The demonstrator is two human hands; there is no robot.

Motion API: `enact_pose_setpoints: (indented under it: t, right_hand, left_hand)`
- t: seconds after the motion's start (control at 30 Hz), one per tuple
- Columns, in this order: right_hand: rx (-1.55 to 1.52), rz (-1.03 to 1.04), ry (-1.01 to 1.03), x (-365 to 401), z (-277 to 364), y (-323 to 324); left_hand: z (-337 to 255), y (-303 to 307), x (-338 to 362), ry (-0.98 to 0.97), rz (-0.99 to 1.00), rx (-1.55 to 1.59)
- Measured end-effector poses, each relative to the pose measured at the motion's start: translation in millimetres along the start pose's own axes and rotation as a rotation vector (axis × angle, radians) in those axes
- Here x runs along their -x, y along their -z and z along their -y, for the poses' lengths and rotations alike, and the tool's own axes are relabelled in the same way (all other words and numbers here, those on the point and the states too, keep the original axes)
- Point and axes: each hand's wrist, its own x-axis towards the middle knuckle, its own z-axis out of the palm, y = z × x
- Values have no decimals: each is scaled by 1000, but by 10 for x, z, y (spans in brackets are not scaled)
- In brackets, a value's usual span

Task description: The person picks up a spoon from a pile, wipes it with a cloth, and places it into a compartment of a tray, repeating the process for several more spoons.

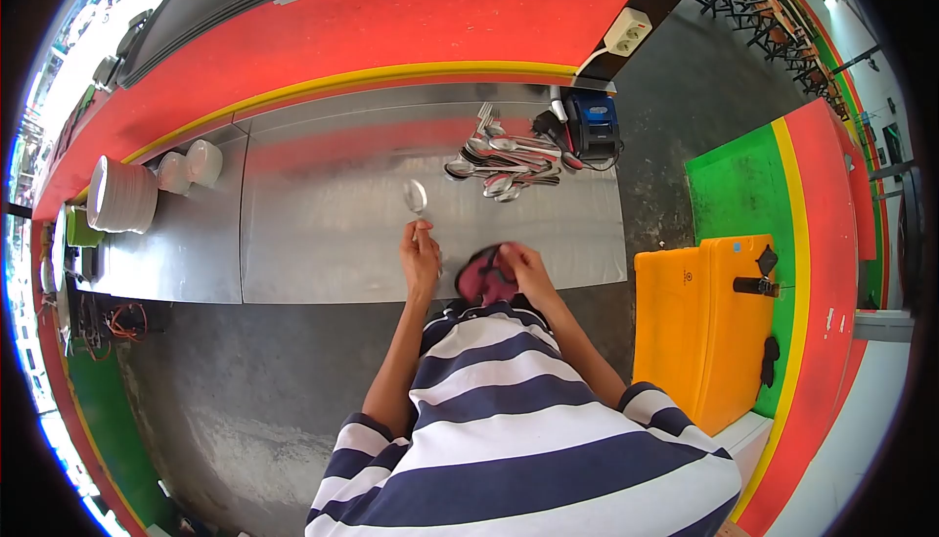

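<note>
My left hand is closed around the handle of a metal spoon, whose bowl points away from me over the steel counter. At the counter's near edge, my right hand grips a dark red cloth with a black border. The cloth hangs close to my striped shirt and is slightly blurred. Farther off, ahead and to the right, a pile of spoons and forks lies on the counter, apart from both hands. Part of the spoon's handle is hidden by my left fingers.
A stack of white plates stands at the left, beside white bowls. A blue and black device with a cable sits right of the cutlery. An orange box is on my right. A red ledge borders the counter's far side.
</note>
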Motion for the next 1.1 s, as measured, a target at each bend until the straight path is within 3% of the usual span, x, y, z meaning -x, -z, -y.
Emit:
enact_pose_setpoints:
  t: [0.1, 0.2, 0.3, 0.47, 0.57, 0.83, 0.97, 1.1]
  right_hand:
    - [-527, -223, 152, -161, 276, -260]
    - [-142, -218, 381, -354, 286, -399]
    - [572, -391, 705, -451, 182, -439]
    - [521, -557, 683, -476, 165, -423]
    - [264, -427, 467, -553, 43, -292]
    - [377, -440, 459, -692, 102, -2]
    - [337, -641, 461, -839, 54, 338]
    - [-237, -561, 310, -805, 143, 655]
  left_hand:
    - [107, -53, 79, -61, 112, -265]
    - [100, -268, 282, -204, 179, -415]
    - [411, -278, 285, -282, 258, -506]
    - [240, -293, 378, -240, 290, -414]
    - [186, -265, 407, -212, 318, -434]
    - [180, -259, 451, -209, 417, -374]
    - [65, -214, 490, -173, 410, -367]
    - [71, -149, 466, -120, 314, -233]
